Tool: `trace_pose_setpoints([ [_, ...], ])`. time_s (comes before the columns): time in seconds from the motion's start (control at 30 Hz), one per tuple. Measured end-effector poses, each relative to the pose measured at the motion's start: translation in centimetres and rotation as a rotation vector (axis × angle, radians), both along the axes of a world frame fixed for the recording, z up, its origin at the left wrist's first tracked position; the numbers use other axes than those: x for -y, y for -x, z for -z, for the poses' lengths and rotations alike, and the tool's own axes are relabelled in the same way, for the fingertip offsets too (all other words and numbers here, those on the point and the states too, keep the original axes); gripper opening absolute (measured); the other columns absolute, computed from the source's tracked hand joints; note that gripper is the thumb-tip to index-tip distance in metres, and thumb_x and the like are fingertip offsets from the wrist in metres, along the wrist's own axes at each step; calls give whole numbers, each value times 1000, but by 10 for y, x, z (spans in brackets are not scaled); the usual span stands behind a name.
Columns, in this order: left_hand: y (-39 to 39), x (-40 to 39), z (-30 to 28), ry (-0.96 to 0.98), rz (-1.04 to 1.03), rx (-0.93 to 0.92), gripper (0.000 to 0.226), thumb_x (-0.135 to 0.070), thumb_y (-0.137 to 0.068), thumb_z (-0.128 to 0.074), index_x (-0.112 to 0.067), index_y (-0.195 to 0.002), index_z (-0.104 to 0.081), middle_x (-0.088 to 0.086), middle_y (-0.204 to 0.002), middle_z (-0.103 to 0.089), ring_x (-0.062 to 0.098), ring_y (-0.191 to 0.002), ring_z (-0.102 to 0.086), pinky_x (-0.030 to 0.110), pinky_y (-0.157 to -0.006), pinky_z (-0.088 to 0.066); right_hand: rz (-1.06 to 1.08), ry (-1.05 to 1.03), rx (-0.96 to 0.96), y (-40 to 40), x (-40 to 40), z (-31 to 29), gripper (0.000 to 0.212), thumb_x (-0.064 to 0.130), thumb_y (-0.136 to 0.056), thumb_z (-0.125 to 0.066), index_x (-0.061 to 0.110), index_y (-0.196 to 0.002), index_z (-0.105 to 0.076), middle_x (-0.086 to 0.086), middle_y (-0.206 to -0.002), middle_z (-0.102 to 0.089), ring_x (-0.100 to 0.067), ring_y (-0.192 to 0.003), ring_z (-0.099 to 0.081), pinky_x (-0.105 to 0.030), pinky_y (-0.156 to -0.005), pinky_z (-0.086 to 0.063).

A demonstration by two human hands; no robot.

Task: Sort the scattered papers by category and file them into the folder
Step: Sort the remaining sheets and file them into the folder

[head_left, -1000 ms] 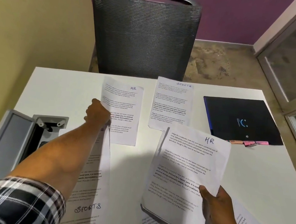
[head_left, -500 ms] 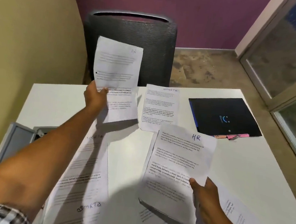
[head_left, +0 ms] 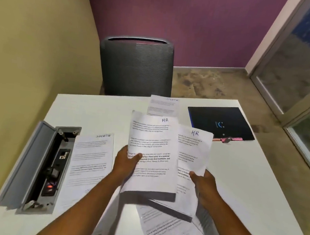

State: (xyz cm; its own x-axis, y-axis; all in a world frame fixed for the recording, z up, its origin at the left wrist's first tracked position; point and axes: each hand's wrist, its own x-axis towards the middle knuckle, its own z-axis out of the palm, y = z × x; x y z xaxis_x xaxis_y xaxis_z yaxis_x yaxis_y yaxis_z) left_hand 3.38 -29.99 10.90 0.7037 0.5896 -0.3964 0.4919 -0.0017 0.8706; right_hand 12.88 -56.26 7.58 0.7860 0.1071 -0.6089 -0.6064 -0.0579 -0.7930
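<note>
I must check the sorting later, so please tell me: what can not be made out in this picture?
Head view only:
- Body text on both HR sheets: too small and blurred.
- Far SPORTS sheet: lower part hidden behind the left HR sheet.
- Papers near the bottom edge: labels hidden by held sheets, partly cut off.
- Folder: closed, contents unseen.

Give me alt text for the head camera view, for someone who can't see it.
Over a white table, the left hand and right hand each hold a sheet marked HR; sheets marked SPORTS and a closed dark folder lie nearby.
</note>
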Motion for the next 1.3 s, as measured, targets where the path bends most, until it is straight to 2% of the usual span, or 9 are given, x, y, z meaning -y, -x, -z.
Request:
trace_pose_setpoints([
  [0.13, 33, 54, 2, -66, 73, -79, 37, -28, -91, -70, -21, -125, -57, -4, -114, -67, 18, -101, -65, 32, -85, -52, -113, -5, 43, 9, 26, -6, 35, -7, -92, -66, 6, -124, -67, -11, -117, -74, -33, -108, -71, -54, -105, -49],
  [0.27, 55, 74, 5, -61, 162, -64, 44, -39, -89, -69, -23, -127, -58, -4, -120, -69, 17, -107, -66, 44, -96, -53, -220, -38, 70, 19, 50, -16, 36, -1, -92, -69, 6, -127, -67, -9, -115, -75, -29, -108, -71, -50, -106, -50],
  [0.33, 62, 87, -1, 10, 163, -24, 36, -29, -95, -64, -20, -129, -56, -3, -121, -69, 17, -109, -66, 45, -98, -53, -287, -65, 80, 26, 60, -19, 31, 17, -95, -70, 13, -126, -69, -6, -116, -76, -27, -110, -71, -51, -105, -51],
  [0.47, 78, 117, -10, 88, 23, 5, 31, -7, -94, -64, -19, -122, -54, 2, -117, -68, 23, -110, -66, 43, -97, -54, -336, -98, 13, 43, 65, -27, 49, 58, -101, -46, 24, -129, -66, 1, -118, -75, -22, -111, -71, -46, -103, -53],
  [0.63, 111, 149, -20, -28, -199, 58, 38, -3, -89, -69, -20, -117, -50, -5, -110, -64, 13, -103, -62, 32, -84, -54, -400, -69, 278, 82, 52, -36, 21, 29, -95, -70, 33, -116, -68, 2, -117, -75, -16, -105, -72, -40, -93, -59],
  [0.77, 136, 150, -31, -159, -335, 172, 43, 3, -87, -65, -21, -120, -52, 1, -112, -64, 19, -106, -63, 38, -88, -54, -453, 73, 474, 106, 35, -44, 27, 20, -92, -73, 30, -116, -64, 5, -112, -73, -17, -104, -70, -37, -92, -58],
  [0.9, 167, 137, -38, -216, -476, 205, 60, 7, -85, -58, -22, -136, -45, 3, -120, -61, 18, -110, -59, 37, -93, -50, -547, 52, 599, 136, 10, -54, 42, 8, -94, -66, 36, -123, -55, 20, -115, -65, 14, -104, -59, -7, -93, -42],
  [1.17, 214, 104, -5, -194, -434, 102, 53, 1, -94, -58, -15, -140, -40, 8, -134, -54, 26, -126, -51, 46, -109, -42, -706, 259, 551, 174, -31, -24, 27, 24, -96, -63, 13, -121, -58, 0, -110, -68, -20, -102, -65, -36, -92, -52],
  [1.3, 225, 92, 6, -113, -450, 140, 45, -2, -97, -55, -13, -139, -44, 7, -127, -59, 21, -120, -55, 40, -107, -43, -580, 229, 580, 187, -40, -26, 26, 13, -97, -62, 21, -121, -59, 13, -109, -64, -1, -99, -60, -22, -91, -46],
])
